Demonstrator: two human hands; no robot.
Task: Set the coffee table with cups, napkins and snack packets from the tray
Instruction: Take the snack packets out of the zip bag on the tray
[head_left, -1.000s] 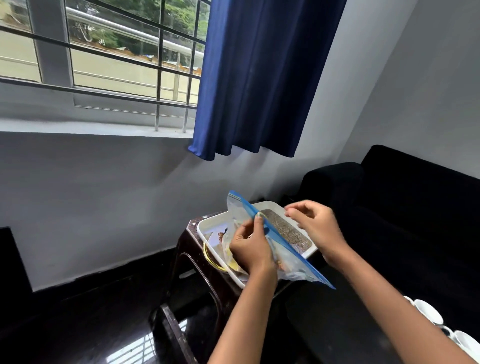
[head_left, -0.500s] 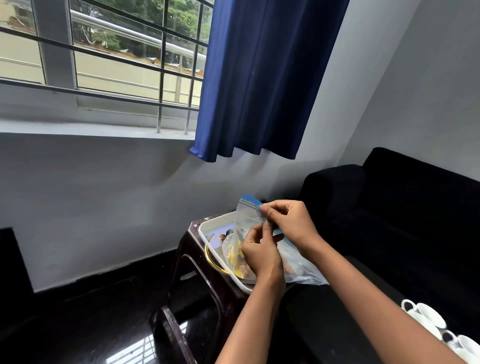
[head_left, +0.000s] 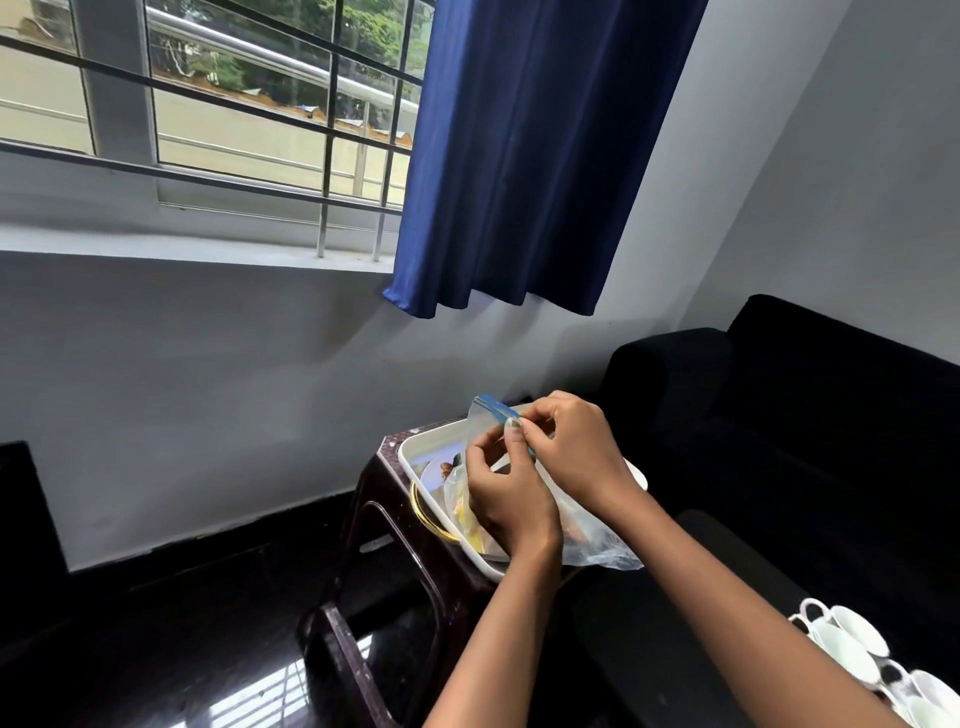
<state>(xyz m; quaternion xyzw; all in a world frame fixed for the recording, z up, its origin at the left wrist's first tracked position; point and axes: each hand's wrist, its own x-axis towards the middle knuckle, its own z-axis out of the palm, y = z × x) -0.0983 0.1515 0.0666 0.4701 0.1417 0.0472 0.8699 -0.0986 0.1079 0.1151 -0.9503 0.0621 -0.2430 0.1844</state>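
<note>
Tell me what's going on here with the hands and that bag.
A person holds a clear plastic zip bag with a blue seal strip over a white rectangular tray on a dark brown plastic stool. Left hand and right hand both pinch the seal. White ceramic cups sit at lower right.

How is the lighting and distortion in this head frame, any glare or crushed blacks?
Head view: daylight from the window; sofa crushed to near black; glare patch on the floor; wide-angle bends the window bars; hands and bag sharp.
</note>
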